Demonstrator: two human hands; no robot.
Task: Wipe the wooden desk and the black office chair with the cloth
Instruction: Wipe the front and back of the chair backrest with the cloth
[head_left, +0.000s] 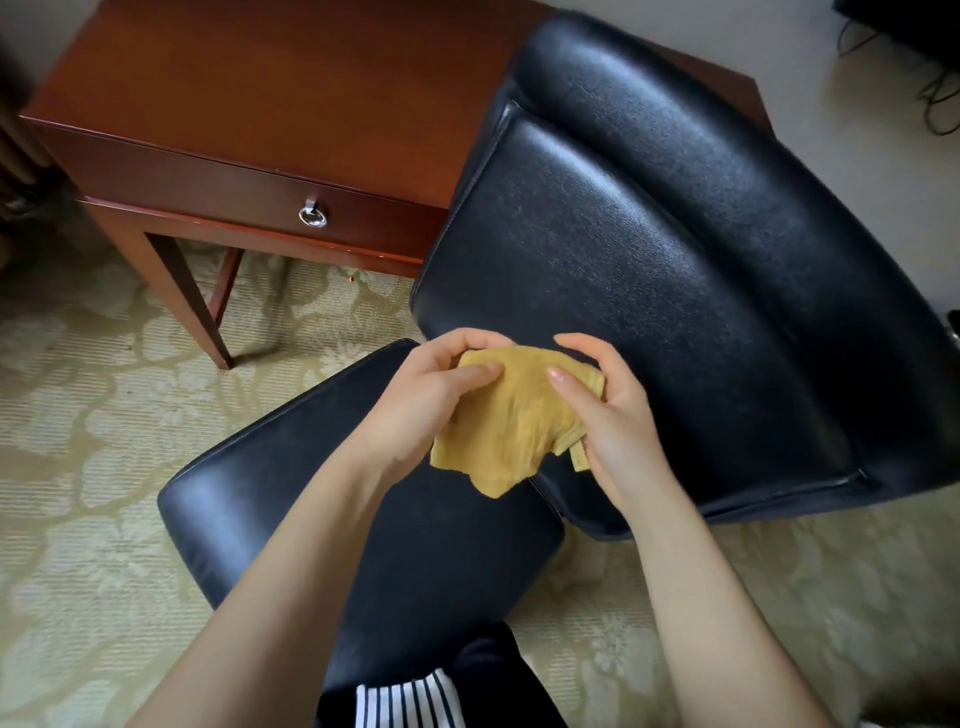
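Cloth (519, 415) is bunched btwn both hands, held over the chair (649, 260), approx. above the gap where the seat (270, 493) meets the backrest (675, 171). Its lower flap hangs close to that gap; can't tell if it touches.

Left hand (436, 395) grips the cloth's left side, thumb on top, fingers (467, 340) curled round the far edge. Right hand (618, 415) does the same on the right side, thumb pressed on top, rest wrapped behind. So both sets of fingers are clamped on the cloth, none free.

Key relation: the backrest lies just ahead and to the right of the fingers, its padded face turned toward them and running up and away to the right. The seat is directly below, stretching back toward the person and to the left. Right hand is nearer the backrest, left hand nearer the seat.

The table (260, 93) is well apart, up and left, beyond the seat's far corner, w/ its drawer ring pull (313, 215) facing this way. Left hand is the closer one to it, but reaching it needs a long stretch or a step over the carpet (78, 415).

Looks like the cloth is being gathered into a pad. Prob. next: one hand lets go, the other presses the pad flat on the nearest chair surface.
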